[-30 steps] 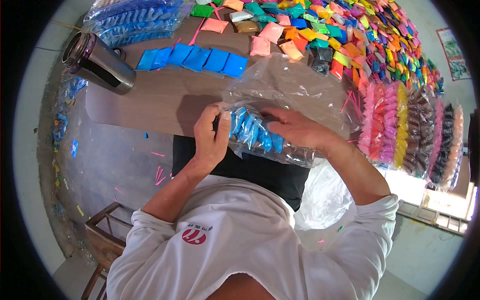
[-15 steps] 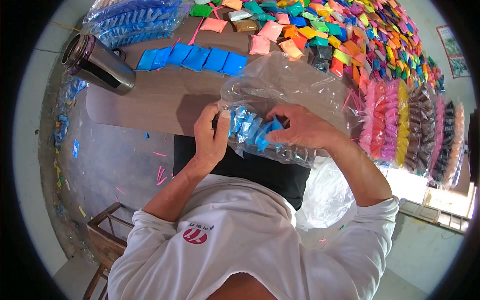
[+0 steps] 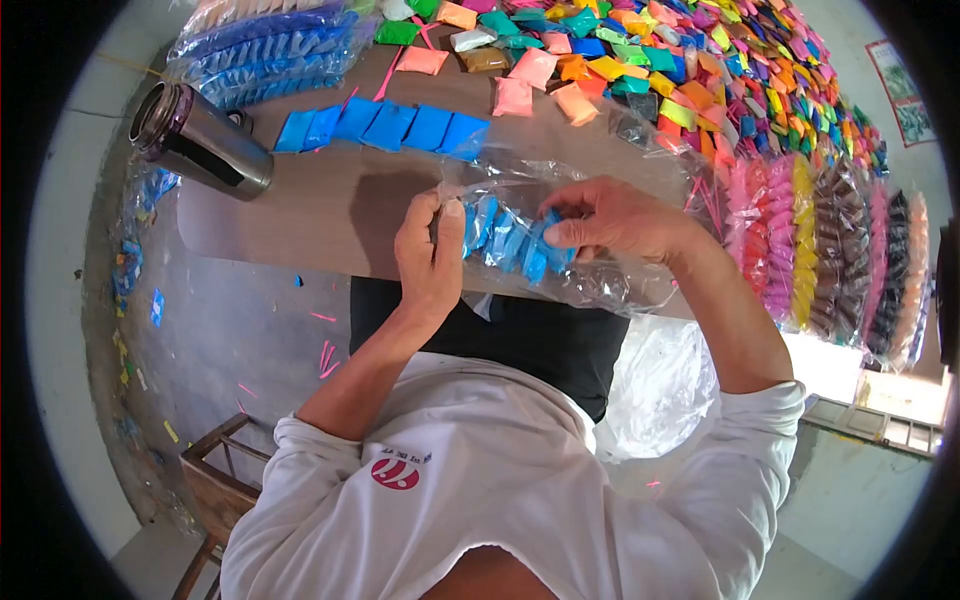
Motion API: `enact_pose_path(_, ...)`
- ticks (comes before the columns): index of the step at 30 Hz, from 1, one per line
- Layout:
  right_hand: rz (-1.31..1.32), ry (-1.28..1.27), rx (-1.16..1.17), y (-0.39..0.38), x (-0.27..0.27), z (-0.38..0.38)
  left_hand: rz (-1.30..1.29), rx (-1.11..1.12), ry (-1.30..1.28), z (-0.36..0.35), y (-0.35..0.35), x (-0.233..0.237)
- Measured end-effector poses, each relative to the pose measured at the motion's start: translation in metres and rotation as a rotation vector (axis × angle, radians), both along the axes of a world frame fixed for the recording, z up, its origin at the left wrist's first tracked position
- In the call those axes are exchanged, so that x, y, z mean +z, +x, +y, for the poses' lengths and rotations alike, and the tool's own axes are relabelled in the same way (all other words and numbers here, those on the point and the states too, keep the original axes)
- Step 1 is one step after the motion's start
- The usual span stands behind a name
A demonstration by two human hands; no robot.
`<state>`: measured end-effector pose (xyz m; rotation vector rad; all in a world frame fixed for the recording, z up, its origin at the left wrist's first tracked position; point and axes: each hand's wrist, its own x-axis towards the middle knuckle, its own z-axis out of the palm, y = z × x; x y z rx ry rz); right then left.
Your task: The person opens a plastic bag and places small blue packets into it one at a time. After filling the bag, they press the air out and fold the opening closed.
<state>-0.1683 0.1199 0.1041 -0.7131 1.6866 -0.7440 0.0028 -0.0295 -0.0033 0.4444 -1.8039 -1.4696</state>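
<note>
A clear plastic bag (image 3: 625, 287) lies at the table's front edge, holding several small blue packets (image 3: 508, 245) standing side by side. My left hand (image 3: 432, 245) is closed on the bag's left end, thumb up against the film. At the other end of the row, my right hand (image 3: 622, 222) pinches the rightmost blue packet (image 3: 557, 252) between thumb and fingers, with the loose film around it. Beyond the bag, more flat blue packets (image 3: 383, 127) lie in a line on the table.
A steel flask (image 3: 205, 145) stands at the table's left. Filled blue bags (image 3: 275, 55) lie behind it. Colourful packets (image 3: 640, 60) heap across the back. Bagged packets in several colours (image 3: 805, 240) line the right side. A wooden stool (image 3: 225, 470) stands lower left.
The bag's loose film has sunk from its raised position behind my right hand. My right-hand fingers have shifted slightly right and closed more at the end packet. My left hand keeps its hold.
</note>
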Motion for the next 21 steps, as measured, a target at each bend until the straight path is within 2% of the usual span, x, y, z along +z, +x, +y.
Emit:
enact_pose_path(4,0.135,0.104,-0.028,-0.010,-0.008,-0.003,-0.010,-0.007,-0.018,-0.001,-0.005,-0.003)
enact_pose_path(7,0.158,0.151,0.079,-0.010,-0.012,0.001,-0.002,-0.001,-0.034,-0.002,-0.002,-0.012)
enact_pose_path(10,0.255,0.107,0.091,-0.003,-0.009,0.001,-0.040,-0.018,-0.068,-0.005,-0.001,-0.012)
enact_pose_path(13,0.652,0.013,0.255,0.006,-0.016,-0.003,-0.056,-0.032,-0.041,-0.003,-0.002,-0.010)
enact_pose_path(21,0.617,0.037,0.269,0.013,-0.015,-0.004,-0.037,-0.035,-0.047,-0.002,0.000,-0.011)
